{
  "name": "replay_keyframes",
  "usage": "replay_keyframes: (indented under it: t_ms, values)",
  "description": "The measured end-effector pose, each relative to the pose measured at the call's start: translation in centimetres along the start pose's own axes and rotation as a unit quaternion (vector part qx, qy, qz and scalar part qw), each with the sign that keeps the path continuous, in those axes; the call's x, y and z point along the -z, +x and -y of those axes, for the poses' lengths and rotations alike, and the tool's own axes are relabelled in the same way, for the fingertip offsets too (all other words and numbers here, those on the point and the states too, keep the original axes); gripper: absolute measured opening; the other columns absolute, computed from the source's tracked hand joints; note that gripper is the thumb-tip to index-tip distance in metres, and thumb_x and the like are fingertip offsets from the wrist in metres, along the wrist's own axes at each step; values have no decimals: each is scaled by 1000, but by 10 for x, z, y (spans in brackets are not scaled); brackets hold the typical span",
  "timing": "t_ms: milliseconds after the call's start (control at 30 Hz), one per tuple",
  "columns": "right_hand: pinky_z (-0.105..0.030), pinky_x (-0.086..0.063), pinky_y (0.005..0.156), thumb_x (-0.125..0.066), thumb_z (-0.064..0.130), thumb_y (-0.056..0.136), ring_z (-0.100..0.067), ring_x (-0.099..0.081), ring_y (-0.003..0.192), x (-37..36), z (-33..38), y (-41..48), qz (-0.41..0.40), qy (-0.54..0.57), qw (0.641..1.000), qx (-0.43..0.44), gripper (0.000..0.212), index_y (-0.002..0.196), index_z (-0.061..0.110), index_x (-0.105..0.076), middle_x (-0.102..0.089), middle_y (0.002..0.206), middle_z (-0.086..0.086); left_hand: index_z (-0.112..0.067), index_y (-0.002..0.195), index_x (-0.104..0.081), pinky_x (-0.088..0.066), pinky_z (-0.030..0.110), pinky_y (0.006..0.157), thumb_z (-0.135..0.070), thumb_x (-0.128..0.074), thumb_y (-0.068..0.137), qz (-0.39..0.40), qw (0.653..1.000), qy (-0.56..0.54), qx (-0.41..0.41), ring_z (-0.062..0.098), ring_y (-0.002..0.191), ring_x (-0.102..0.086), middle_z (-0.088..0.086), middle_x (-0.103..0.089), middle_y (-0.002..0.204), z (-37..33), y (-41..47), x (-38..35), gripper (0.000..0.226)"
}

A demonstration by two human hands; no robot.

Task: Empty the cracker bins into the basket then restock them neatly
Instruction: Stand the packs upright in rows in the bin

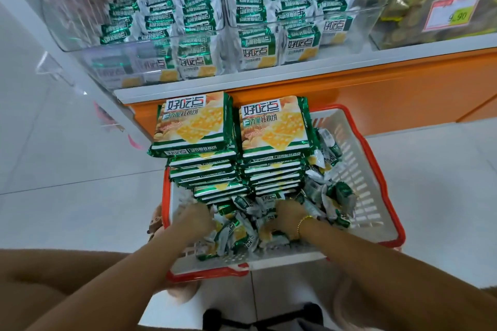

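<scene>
On the white shelf the left clear bin point(150, 35) is filled with green-and-white cracker packs standing on edge in rows. Below it, on the pale tiled floor, sits the basket, and against its far wall rises the left stack point(193, 126) of flat cracker packs, piled well above the rim with a full printed face on top.

In front of that stack the person's left hand point(196, 219) reaches down into the loose packs point(242, 234), a jumbled heap of small wrapped crackers covering the near half of the basket. The fingers are buried among the wrappers, so I cannot tell how far they are spread or whether they have hold of anything.

The right stack point(274, 126) stands just beside the left one, about the same height, the two touching along their sides. At its foot the right hand point(289, 216) is also sunk into the heap; its fingers are hidden too, and I cannot tell their grip. A thin gold bracelet point(304, 223) circles that wrist.

Up on the shelf the right clear bin point(295, 8) sits beside the left one, likewise packed with upright rows. The white basket point(360, 174) with its red rim holds more loose packs along its right wall. Furthest right, a third bin point(403, 19) holds yellowish packets behind a red-and-yellow price tag point(451, 12).
</scene>
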State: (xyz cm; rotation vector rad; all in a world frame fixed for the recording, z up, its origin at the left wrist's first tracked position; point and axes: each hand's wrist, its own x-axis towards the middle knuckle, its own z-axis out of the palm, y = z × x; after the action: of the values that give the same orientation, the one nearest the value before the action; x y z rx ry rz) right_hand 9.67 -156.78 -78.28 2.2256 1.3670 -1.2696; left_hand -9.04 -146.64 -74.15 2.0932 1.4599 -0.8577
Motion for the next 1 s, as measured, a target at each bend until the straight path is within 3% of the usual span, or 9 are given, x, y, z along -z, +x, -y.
replay_keyframes:
  t_ms: [67, 167, 300, 400, 533, 667, 733, 867, 1000]
  values:
    - [-37, -48, 92, -61, 59, 83, -30, -49, 120, -8, 8, 4, 18, -46, 998, -27, 80, 133, 0, -40, -51, 130, -18, -5, 113, -57, -46, 17, 54, -35, -55, 92, 18, 999, -30, 13, 9, 68, -56, 6, -62, 97, 2, 5, -2, 37]
    - [-38, -50, 93, -66, 56, 81, -28, -54, 117, -6, 10, 9, 14, -53, 998, -26, 65, 119, 5, -51, -55, 128, -13, -9, 83, -54, -42, 15, 50, -25, -56, 90, 40, 999, -33, 15, 11, 68, -55, 0, -53, 74, -2, 5, -7, 17]
    - [-39, -49, 96, -75, 44, 78, -28, -53, 120, -5, 11, 13, 17, -22, 1000, 8, 74, 134, 6, -44, -52, 133, -12, -3, 109, -56, -38, 14, 44, -21, -67, 83, 57, 994, -76, 45, 8, 62, -50, 2, -55, 79, -3, 11, -12, 33]
    - [-35, -49, 94, -78, 33, 77, -28, -51, 121, -4, 14, 10, 22, -11, 999, 37, 76, 135, 4, -40, -50, 135, -14, 0, 133, -46, -49, 21, 74, -30, -73, 80, 65, 987, -128, 66, 21, 103, -57, 19, -52, 125, -2, 14, -12, 67]
    - [-32, -47, 88, -78, 28, 78, -29, -51, 121, 7, 12, 0, 34, -11, 998, 57, 75, 136, 1, -38, -49, 135, -16, -6, 74, -44, -47, 20, 67, -31, -73, 81, 75, 977, -177, 88, 14, 80, -56, 3, -48, 76, 0, 11, -9, 39]
    - [-28, -52, 64, -74, 32, 82, -24, -63, 79, 32, 6, -7, 46, 22, 998, 47, 37, 101, 2, -64, -65, 100, -17, 6, 103, -59, -50, 28, 64, -11, -79, 73, 95, 946, -292, 101, 19, 67, -54, 13, -59, 81, 2, 9, -8, 40]
    - [-23, -47, 46, -71, 27, 86, -19, -62, 59, 49, 2, -13, 58, 87, 994, 42, 28, 77, 10, -51, -52, 70, -9, 5, 105, -61, -53, 32, 70, -6, -80, 69, 127, 930, -329, 106, 25, 77, -60, 16, -61, 93, 3, 3, -2, 42]
    - [-25, -51, 48, -68, 25, 88, -17, -64, 54, 87, 0, -37, 83, 141, 983, 88, 40, 114, 8, -43, -47, 102, -18, -7, 104, -58, -48, 30, 73, -3, -71, 78, 207, 880, -424, 56, 24, 111, -54, 9, -44, 138, 0, -9, 10, 29]
    - [-24, -42, 55, -71, 29, 85, -11, -56, 66, 116, 3, -64, 44, 23, 983, 175, 47, 119, 9, -45, -55, 102, -7, -10, 111, -56, -41, 31, 101, -11, -68, 84, 273, 830, -486, -12, 13, 113, -48, -4, -52, 126, -12, -23, 21, 30]
